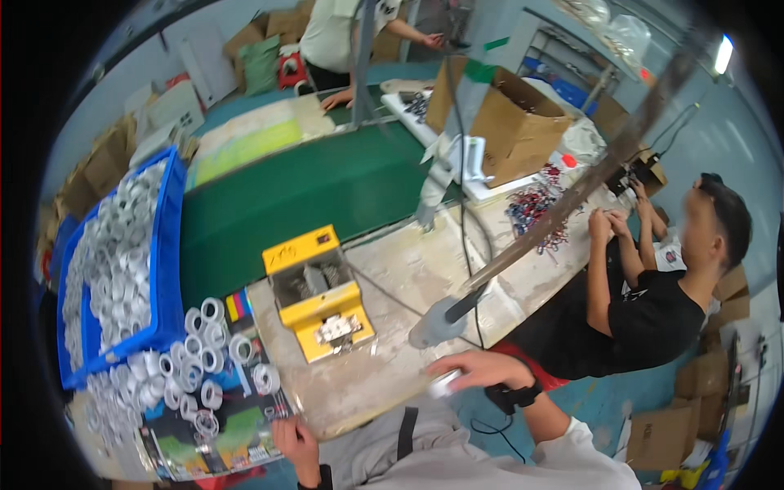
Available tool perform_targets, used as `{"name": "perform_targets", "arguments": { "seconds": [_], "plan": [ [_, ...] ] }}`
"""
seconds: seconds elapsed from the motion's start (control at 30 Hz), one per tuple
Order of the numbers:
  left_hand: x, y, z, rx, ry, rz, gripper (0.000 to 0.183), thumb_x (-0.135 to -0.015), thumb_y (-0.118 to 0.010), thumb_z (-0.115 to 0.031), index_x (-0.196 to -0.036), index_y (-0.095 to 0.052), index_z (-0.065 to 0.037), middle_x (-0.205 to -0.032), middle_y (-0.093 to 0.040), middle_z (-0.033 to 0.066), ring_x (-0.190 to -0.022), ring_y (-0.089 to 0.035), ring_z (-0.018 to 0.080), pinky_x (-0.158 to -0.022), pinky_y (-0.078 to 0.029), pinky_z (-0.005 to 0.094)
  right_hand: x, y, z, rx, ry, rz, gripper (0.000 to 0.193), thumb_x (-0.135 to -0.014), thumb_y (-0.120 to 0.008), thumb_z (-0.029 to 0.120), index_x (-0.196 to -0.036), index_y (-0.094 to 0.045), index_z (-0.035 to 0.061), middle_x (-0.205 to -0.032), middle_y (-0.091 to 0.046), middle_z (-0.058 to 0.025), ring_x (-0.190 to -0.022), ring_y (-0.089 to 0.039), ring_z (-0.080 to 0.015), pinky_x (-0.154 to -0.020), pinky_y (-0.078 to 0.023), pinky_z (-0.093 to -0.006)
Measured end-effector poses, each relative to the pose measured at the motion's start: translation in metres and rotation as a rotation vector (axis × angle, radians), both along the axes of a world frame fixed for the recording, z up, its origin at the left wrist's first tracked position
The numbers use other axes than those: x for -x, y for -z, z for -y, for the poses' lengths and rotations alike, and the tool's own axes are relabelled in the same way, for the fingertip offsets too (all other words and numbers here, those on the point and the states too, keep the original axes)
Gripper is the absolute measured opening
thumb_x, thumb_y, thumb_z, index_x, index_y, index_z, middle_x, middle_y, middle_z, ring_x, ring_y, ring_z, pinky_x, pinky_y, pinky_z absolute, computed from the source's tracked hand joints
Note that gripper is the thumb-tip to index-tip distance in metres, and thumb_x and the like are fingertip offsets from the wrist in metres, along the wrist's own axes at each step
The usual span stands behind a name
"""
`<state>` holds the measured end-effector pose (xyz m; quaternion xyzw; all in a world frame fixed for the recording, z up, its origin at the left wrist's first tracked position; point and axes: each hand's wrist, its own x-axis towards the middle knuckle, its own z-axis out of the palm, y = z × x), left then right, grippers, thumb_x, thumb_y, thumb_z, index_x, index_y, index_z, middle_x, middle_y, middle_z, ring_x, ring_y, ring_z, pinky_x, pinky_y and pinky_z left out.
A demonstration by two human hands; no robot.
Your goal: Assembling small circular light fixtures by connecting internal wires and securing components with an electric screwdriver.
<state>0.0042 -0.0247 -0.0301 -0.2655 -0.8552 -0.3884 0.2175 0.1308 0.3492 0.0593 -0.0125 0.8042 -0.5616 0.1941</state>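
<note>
My right hand [488, 369] pinches a small white plastic ring [444, 384] just off the table's front edge, over my lap. At that edge, further left, my left hand [296, 441] is curled closed beside a dark printed sheet [237, 441]; whatever its fingers may hold is hidden. Loose white rings [211, 359] lie spread over the sheet and pile up to its left. A yellow machine [318, 290] with an open grey hollow and a metal fixture at its front stands on the table between and beyond my hands.
A blue crate [167, 269] full of white rings stands at the left. Beyond runs a green conveyor belt [310, 188]. A grey post base [441, 322] and slanting pole rise at the right, near a cardboard box [510, 122] and a wire pile [539, 208]. Co-workers sit right and stand opposite.
</note>
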Motion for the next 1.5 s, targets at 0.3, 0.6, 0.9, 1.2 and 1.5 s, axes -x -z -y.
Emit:
{"name": "perform_targets", "arguments": {
  "seconds": [0.3, 0.6, 0.9, 1.2, 1.5],
  "plan": [
    [-0.008, -0.005, -0.005, 0.092, 0.03, 0.041, 0.013, -0.073, -0.053, 0.006, -0.083, -0.058, -0.001, -0.074, -0.055, 0.0146, -0.066, -0.053, 0.0311, -0.059, -0.042, 0.0377, -0.09, 0.027, -0.244, 0.343, 1.418, -0.478, 0.031, -0.092, -0.056, 0.016, -0.118, -0.054, 0.0, -0.104, -0.06, -0.005, -0.085, -0.053, -0.0113, -0.075, -0.044, -0.0255],
    [-0.008, -0.008, -0.018, 0.162, -0.093, 0.019, 0.007, -0.079, -0.055, 0.003, -0.078, -0.061, -0.001, -0.07, -0.055, 0.0178, -0.065, -0.052, 0.0366, -0.06, -0.041, 0.0431, -0.064, 0.061, -0.448, -1.098, 1.901, -0.261, 0.065, -0.065, -0.074, 0.033, -0.118, -0.057, -0.0017, -0.108, -0.062, -0.0255, -0.101, -0.059, -0.0381, -0.089, -0.045, -0.0412],
    [-0.012, -0.007, -0.015, 0.261, -0.155, 0.034, 0.006, -0.075, -0.056, -0.001, -0.079, -0.06, -0.001, -0.07, -0.054, 0.0188, -0.066, -0.051, 0.0381, -0.061, -0.042, 0.0444, -0.037, 0.044, -0.466, -0.767, 1.939, 0.218, 0.047, -0.068, -0.072, 0.027, -0.106, -0.063, 0.001, -0.104, -0.064, -0.0226, -0.098, -0.062, -0.0389, -0.086, -0.05, -0.0444],
    [-0.004, -0.001, -0.021, 0.253, -0.135, 0.055, 0.012, -0.076, -0.057, -0.001, -0.086, -0.064, 0.0, -0.075, -0.057, 0.0208, -0.069, -0.053, 0.0394, -0.064, -0.043, 0.0454, -0.054, 0.106, -0.543, -0.633, 2.228, -0.305, 0.059, -0.069, -0.058, 0.018, -0.122, -0.051, -0.0054, -0.106, -0.061, -0.0285, -0.106, -0.058, -0.0389, -0.092, -0.044, -0.039],
    [-0.01, -0.024, -0.031, 0.195, -0.079, 0.058, 0.016, -0.077, -0.055, 0.001, -0.09, -0.065, -0.001, -0.081, -0.06, 0.0216, -0.073, -0.055, 0.0404, -0.065, -0.045, 0.0451, -0.056, 0.033, -0.336, -0.71, 1.63, -0.738, 0.026, -0.083, -0.051, 0.006, -0.105, -0.061, -0.0004, -0.094, -0.066, -0.0196, -0.088, -0.064, -0.0272, -0.075, -0.048, -0.0349]
  ]
}}
